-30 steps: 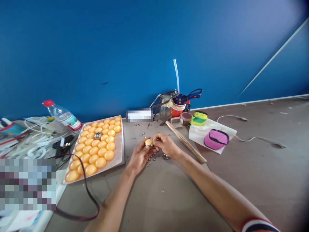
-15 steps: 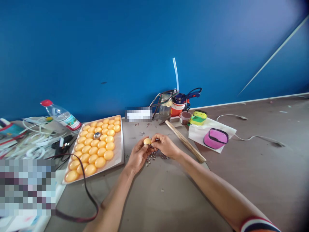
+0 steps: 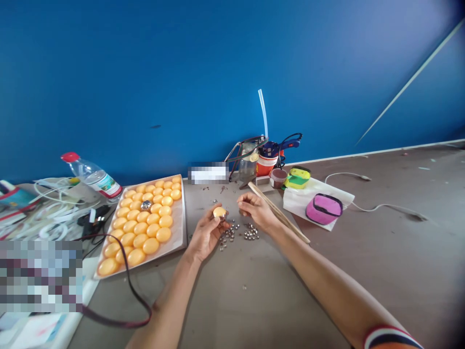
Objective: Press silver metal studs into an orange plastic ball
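Observation:
My left hand (image 3: 206, 232) is closed around an orange-yellow ball (image 3: 219, 212) whose lower side carries shiny silver pieces. My right hand (image 3: 257, 212) is apart from the ball, to its right, with thumb and fingertips pinched together. Anything in that pinch is too small to make out. Small shiny silver gems lie on the table below the hands, in one pile (image 3: 229, 233) near my left fingers and another pile (image 3: 251, 232) under my right hand. To the left, a shallow white tray (image 3: 178, 228) holds rows of similar orange-yellow balls and one silver-covered ball (image 3: 146, 205).
A wooden stick (image 3: 279, 213) lies beyond my right forearm. A pink pouch-like item (image 3: 324, 209) and a yellow-green one (image 3: 298, 177) rest on white paper. A jar (image 3: 247, 165), a red cup (image 3: 266, 166) and a tilted bottle (image 3: 96, 177) stand at the back. A dark cable loops near my left forearm.
My right hand has moved away from the ball to the right, uncovering more of the gems on the table. My left hand still holds the ball in nearly the same place.

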